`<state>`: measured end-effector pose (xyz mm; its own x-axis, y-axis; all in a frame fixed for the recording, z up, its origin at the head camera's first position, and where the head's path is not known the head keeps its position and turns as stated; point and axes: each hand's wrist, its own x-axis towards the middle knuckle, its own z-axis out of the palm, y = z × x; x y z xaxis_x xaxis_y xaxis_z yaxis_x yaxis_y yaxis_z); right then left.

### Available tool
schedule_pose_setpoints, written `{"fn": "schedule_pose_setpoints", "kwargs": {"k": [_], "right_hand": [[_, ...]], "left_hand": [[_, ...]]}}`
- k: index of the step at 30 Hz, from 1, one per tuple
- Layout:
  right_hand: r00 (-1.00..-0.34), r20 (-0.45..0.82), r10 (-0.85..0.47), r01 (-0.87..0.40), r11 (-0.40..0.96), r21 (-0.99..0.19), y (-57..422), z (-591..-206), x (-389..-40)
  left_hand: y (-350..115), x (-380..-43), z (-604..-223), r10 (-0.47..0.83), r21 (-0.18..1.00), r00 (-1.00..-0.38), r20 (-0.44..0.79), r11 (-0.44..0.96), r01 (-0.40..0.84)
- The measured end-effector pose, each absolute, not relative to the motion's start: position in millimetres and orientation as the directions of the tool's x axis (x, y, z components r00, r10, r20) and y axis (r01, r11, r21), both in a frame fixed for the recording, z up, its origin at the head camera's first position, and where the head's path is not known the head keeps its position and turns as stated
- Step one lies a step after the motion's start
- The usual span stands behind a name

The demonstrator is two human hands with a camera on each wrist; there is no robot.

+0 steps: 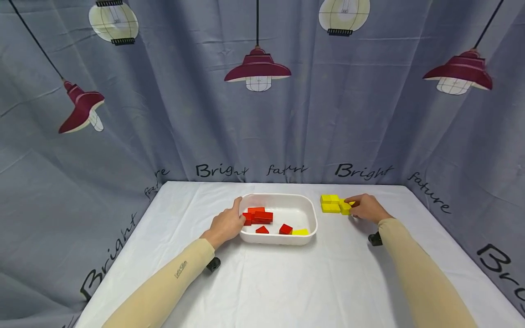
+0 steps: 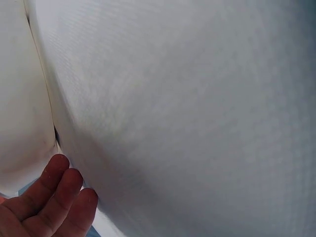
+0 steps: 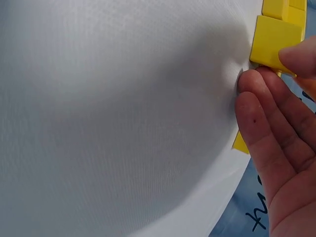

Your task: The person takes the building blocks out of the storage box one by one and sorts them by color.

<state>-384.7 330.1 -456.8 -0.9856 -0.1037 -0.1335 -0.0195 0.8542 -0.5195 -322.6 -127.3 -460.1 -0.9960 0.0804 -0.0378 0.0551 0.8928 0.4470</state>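
Note:
A white plastic tray (image 1: 275,240) stands mid-table with several red blocks (image 1: 262,217) at its left and front, and a yellow block (image 1: 301,232) in its front right corner. My left hand (image 1: 224,226) holds the tray's left rim; in the left wrist view its fingers (image 2: 63,182) lie by the outer wall. To the right of the tray, my right hand (image 1: 366,208) pinches a yellow block (image 3: 275,39) between thumb and fingers, at the end of a cluster of yellow blocks (image 1: 330,204). Part of that cluster is hidden behind the right fingers.
A white cloth (image 1: 287,282) covers the table. Behind and beside it hangs a grey-blue curtain (image 1: 197,114) printed with lamps and lettering. Black wrist cameras (image 1: 375,239) sit under both forearms, close over the cloth.

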Motion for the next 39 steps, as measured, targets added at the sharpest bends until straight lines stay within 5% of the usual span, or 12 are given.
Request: {"fn": "schedule_pose_setpoints", "kwargs": {"k": [23,39], "right_hand": [[-0.989,-0.104,-0.106,-0.040,0.866,-0.499,326,-460,-388],[-0.998,-0.033,-0.059,-0.044,0.940,-0.338,319,-435,-380]], "left_hand": [[-127,-323,-461,0.081,0.450,-0.996,-0.033,0.891,0.057],[-125,-322,-458,0.073,0.452,-0.996,-0.054,0.891,0.041]]}}
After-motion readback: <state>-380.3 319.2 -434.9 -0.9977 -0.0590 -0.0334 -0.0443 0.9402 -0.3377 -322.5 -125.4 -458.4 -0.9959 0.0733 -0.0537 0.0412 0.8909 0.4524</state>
